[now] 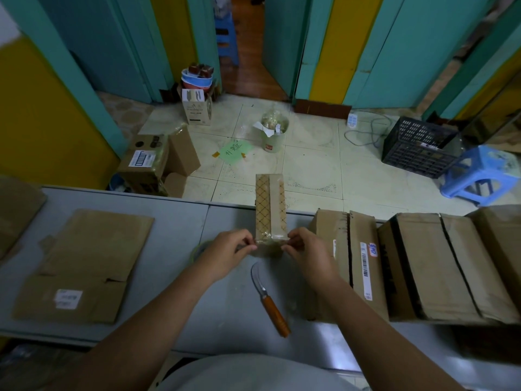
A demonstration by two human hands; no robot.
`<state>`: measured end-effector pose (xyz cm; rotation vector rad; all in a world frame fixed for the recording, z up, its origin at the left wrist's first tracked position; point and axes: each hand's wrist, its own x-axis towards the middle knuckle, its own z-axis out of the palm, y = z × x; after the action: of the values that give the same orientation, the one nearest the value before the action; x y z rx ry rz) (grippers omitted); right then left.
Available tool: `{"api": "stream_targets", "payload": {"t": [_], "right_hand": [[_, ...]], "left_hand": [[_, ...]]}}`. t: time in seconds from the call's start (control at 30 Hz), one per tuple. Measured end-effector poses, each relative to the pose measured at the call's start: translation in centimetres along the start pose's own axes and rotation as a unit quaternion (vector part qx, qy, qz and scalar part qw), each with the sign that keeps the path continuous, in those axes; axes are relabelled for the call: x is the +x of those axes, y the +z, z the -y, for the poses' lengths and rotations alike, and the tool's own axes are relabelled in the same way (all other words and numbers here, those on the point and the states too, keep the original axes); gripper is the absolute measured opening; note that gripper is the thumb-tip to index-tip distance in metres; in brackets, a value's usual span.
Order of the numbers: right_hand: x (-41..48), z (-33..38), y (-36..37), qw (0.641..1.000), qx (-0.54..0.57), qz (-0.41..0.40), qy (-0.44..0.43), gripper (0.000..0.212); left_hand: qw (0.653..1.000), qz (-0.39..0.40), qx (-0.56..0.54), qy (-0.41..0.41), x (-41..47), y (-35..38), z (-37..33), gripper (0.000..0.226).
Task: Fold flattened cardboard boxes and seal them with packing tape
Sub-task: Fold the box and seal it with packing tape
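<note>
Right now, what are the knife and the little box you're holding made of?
The knife has a curved blade that glints like metal and an orange-brown handle, probably varnished wood. The small box looks like matte brown cardboard with a printed diamond pattern; the glossy film at its near end is likely clear tape.
</note>
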<state>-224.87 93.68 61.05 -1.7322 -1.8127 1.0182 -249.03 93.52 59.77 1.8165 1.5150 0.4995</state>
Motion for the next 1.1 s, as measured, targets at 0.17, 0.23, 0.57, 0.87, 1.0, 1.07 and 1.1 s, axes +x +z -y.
{"api": "stream_targets", "payload": {"t": [0.17, 0.23, 0.57, 0.87, 1.0, 1.07, 1.1], "right_hand": [[0.0, -0.5, 0.0, 1.000, 0.002, 0.002, -0.005, 0.020], [0.0, -0.5, 0.0, 1.000, 0.005, 0.001, -0.006, 0.021], [-0.5, -0.4, -0.1, 1.000, 0.004, 0.001, -0.013, 0.015], [-0.1, 0.7, -0.4, 0.999, 0.025, -0.009, -0.035, 0.072], [0.8, 0.2, -0.3, 0.998, -0.011, 0.016, -0.067, 0.069], [1.1, -0.3, -0.3, 0.998, -0.006, 0.018, -0.066, 0.066], [1.1, -0.5, -0.3, 0.998, 0.000, 0.020, -0.067, 0.065]], "left_hand": [[0.997, 0.000, -0.077, -0.015, 0.1, -0.1, 0.1, 0.009], [0.995, 0.002, -0.093, -0.024, 0.2, 0.0, 0.2, 0.015], [0.995, 0.023, -0.100, -0.005, 0.3, -0.6, 0.9, 0.009], [0.993, 0.023, -0.113, -0.006, 1.2, -1.3, -0.3, 0.008], [0.994, 0.012, -0.105, -0.008, 1.9, -1.7, -0.6, 0.013], [0.997, 0.011, -0.080, -0.012, 2.4, -2.1, -0.9, 0.017], [0.998, 0.014, -0.063, -0.011, 2.6, -2.4, -1.1, 0.017]]}}
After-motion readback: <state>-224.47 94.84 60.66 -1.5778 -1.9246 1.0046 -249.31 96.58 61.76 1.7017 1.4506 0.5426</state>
